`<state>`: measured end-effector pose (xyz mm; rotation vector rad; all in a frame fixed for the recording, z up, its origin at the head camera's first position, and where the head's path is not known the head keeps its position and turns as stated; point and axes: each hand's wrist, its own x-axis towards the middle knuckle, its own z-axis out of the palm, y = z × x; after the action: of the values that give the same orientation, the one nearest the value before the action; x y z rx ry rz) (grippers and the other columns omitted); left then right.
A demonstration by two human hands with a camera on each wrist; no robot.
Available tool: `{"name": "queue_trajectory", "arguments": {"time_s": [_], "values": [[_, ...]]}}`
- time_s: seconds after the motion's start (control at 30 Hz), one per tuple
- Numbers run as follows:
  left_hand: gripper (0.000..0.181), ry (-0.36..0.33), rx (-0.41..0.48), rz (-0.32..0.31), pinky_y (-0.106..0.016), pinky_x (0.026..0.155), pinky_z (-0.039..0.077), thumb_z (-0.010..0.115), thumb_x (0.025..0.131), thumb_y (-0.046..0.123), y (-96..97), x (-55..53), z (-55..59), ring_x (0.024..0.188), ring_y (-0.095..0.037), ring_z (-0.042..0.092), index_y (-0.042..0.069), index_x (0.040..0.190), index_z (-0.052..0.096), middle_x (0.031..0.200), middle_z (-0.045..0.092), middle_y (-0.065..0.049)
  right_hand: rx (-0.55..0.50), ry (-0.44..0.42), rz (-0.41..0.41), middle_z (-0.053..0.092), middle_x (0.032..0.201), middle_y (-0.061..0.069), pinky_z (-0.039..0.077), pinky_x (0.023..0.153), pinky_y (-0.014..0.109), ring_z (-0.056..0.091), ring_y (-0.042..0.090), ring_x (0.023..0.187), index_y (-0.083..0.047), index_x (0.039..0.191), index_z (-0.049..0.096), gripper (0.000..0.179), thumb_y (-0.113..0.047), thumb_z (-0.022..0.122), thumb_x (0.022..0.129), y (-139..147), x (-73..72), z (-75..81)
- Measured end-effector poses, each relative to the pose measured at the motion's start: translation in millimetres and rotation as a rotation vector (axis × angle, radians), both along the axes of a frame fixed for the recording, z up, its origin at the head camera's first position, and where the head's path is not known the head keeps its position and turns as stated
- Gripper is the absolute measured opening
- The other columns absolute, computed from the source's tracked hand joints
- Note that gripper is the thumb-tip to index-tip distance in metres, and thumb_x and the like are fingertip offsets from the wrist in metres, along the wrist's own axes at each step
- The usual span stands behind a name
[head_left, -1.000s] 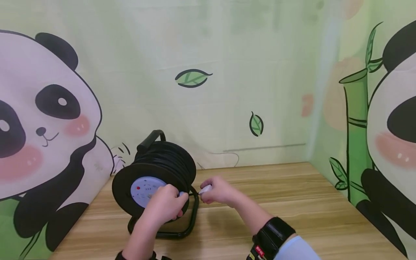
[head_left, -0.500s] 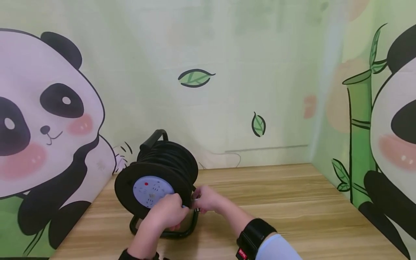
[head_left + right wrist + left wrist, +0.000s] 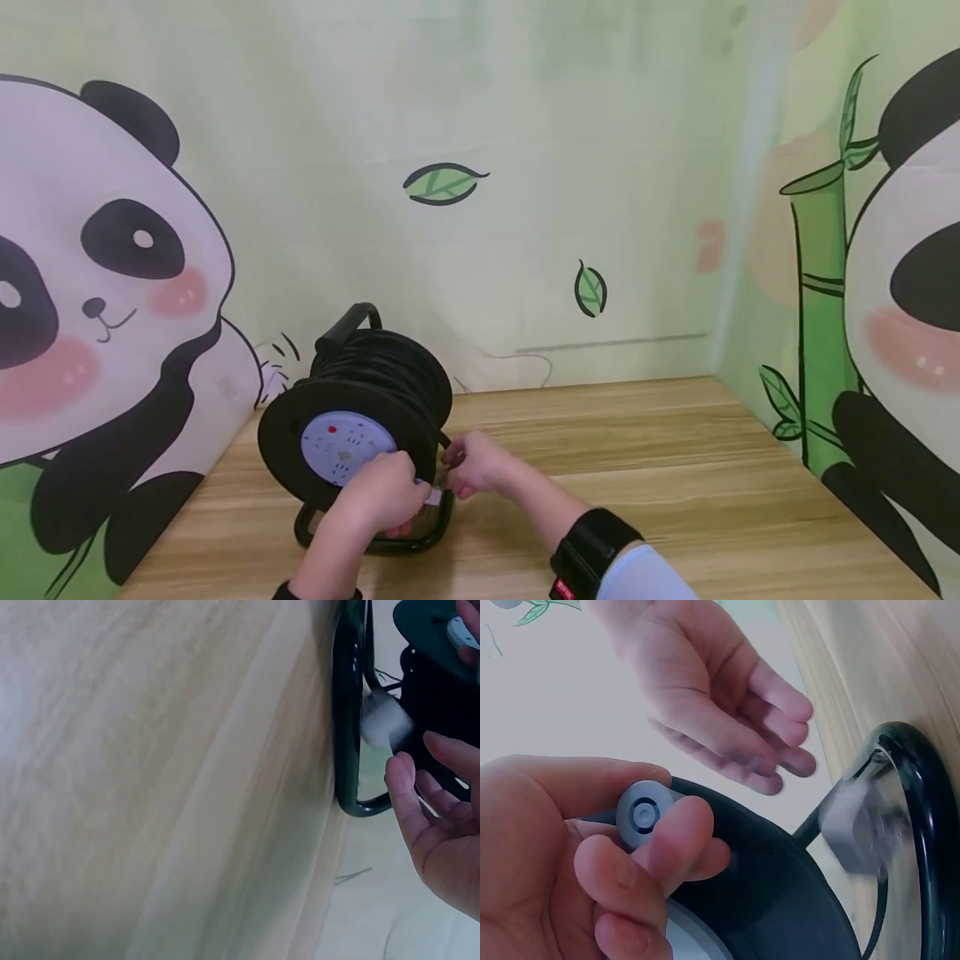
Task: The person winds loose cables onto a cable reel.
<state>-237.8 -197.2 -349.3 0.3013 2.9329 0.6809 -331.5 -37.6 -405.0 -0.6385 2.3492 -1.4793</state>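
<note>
A black cable reel [image 3: 386, 362] with a pale blue socket panel [image 3: 337, 442] stands on the left of the table. My left hand [image 3: 386, 492] is at its front face, pinching a grey-blue crank knob [image 3: 634, 817] between thumb and fingers. My right hand [image 3: 476, 467] is just right of the reel, its fingers loosely bent, and nothing shows between them in the wrist views. A pale plug [image 3: 855, 825], blurred, hangs on its cord inside the tubular stand, apart from the right fingers [image 3: 401, 776].
The reel's black tubular stand [image 3: 408, 546] rests on the wood-grain table [image 3: 637, 475]. A carrying handle [image 3: 348, 325] sticks up at the reel's top. Behind is a printed cloth backdrop [image 3: 525, 208] with pandas and leaves.
The right hand held the plug outside the stand, moved left against the reel, and has let go of it. The plug now hangs within the stand. The socket panel has turned slightly clockwise.
</note>
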Motion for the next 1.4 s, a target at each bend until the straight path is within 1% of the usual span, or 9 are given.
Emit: {"name": "queue_trajectory", "arguments": {"time_s": [0.13, 0.27, 0.5, 0.63, 0.8, 0.93, 1.07, 1.23, 1.4], "values": [[0.028, -0.007, 0.03, 0.001, -0.031, 0.046, 0.044, 0.053, 0.089, 0.018, -1.7, 0.5, -1.8, 0.041, -0.018, 0.054, 0.01, 0.063, 0.058, 0.046, 0.055, -0.001, -0.07, -0.002, 0.038, 0.064, 0.085, 0.013, 0.056, 0.062, 0.041, 0.064, 0.032, 0.07, 0.01, 0.104, 0.057, 0.028, 0.005, 0.067, 0.079, 8, 0.2, 9.2], [0.025, -0.004, 0.047, -0.001, -0.032, 0.046, 0.044, 0.053, 0.089, 0.018, -2.9, 0.0, -3.5, 0.042, -0.018, 0.054, 0.011, 0.065, 0.059, 0.047, 0.056, 0.0, -0.113, 0.02, 0.046, 0.064, 0.085, 0.013, 0.056, 0.065, 0.043, 0.063, 0.034, 0.076, 0.008, 0.105, 0.057, 0.026, -0.001, 0.068, 0.083, 20, 0.2, 28.1], [0.026, 0.011, 0.006, 0.013, -0.031, 0.046, 0.043, 0.054, 0.087, 0.021, -5.0, -2.3, -7.0, 0.042, -0.017, 0.054, 0.012, 0.063, 0.059, 0.046, 0.055, 0.001, -0.08, 0.178, 0.01, 0.064, 0.093, 0.009, 0.055, 0.06, 0.037, 0.062, 0.026, 0.079, -0.003, 0.105, 0.061, 0.026, -0.018, 0.071, 0.087, 51, 0.8, 62.3], [0.034, 0.008, 0.019, -0.004, -0.031, 0.047, 0.043, 0.055, 0.089, 0.024, -10.4, -4.9, -12.2, 0.041, -0.016, 0.053, 0.012, 0.057, 0.057, 0.044, 0.054, 0.003, -0.052, 0.274, -0.032, 0.062, 0.098, 0.008, 0.054, 0.06, 0.037, 0.061, 0.023, 0.08, -0.005, 0.107, 0.062, 0.026, -0.02, 0.07, 0.087, 77, 0.9, 72.6], [0.043, -0.003, 0.059, -0.04, -0.031, 0.05, 0.045, 0.057, 0.089, 0.03, -20.4, -7.5, -18.9, 0.041, -0.016, 0.055, 0.011, 0.051, 0.058, 0.044, 0.056, 0.003, -0.017, 0.366, -0.077, 0.062, 0.098, 0.006, 0.054, 0.061, 0.039, 0.061, 0.021, 0.079, -0.007, 0.108, 0.063, 0.026, -0.022, 0.07, 0.087, 113, 0.2, 70.4], [0.043, -0.011, 0.052, -0.04, -0.031, 0.05, 0.046, 0.058, 0.09, 0.031, -23.4, -7.6, -20.7, 0.041, -0.017, 0.055, 0.011, 0.052, 0.058, 0.044, 0.057, 0.002, 0.036, 0.416, -0.094, 0.062, 0.097, 0.005, 0.053, 0.063, 0.036, 0.061, 0.019, 0.079, -0.008, 0.107, 0.064, 0.024, -0.022, 0.07, 0.088, 139, 1.6, 63.3], [0.042, -0.016, 0.041, -0.034, -0.031, 0.049, 0.046, 0.059, 0.09, 0.029, -26.2, -6.8, -23.9, 0.04, -0.018, 0.055, 0.011, 0.052, 0.058, 0.044, 0.056, 0.002, 0.089, 0.428, -0.103, 0.062, 0.096, 0.004, 0.053, 0.067, 0.035, 0.06, 0.02, 0.081, -0.009, 0.106, 0.065, 0.022, -0.021, 0.069, 0.088, 162, 5.4, 53.4], [0.043, -0.027, 0.021, -0.014, -0.031, 0.047, 0.045, 0.061, 0.089, 0.03, -36.3, -7.3, -29.5, 0.039, -0.017, 0.054, 0.011, 0.051, 0.056, 0.043, 0.055, 0.002, 0.117, 0.444, -0.066, 0.062, 0.092, 0.004, 0.053, 0.067, 0.036, 0.06, 0.02, 0.079, -0.009, 0.103, 0.066, 0.019, -0.02, 0.069, 0.088, 183, 6.8, 39.1], [0.04, -0.099, 0.016, 0.021, -0.027, 0.038, 0.036, 0.061, 0.09, 0.029, -50.2, -7.2, -34.4, 0.038, -0.015, 0.05, 0.009, 0.056, 0.057, 0.045, 0.057, 0.001, 0.133, 0.414, -0.046, 0.062, 0.091, 0.005, 0.053, 0.064, 0.036, 0.059, 0.022, 0.078, -0.007, 0.102, 0.066, 0.021, -0.021, 0.07, 0.088, 199, 6.6, 25.5]]}}
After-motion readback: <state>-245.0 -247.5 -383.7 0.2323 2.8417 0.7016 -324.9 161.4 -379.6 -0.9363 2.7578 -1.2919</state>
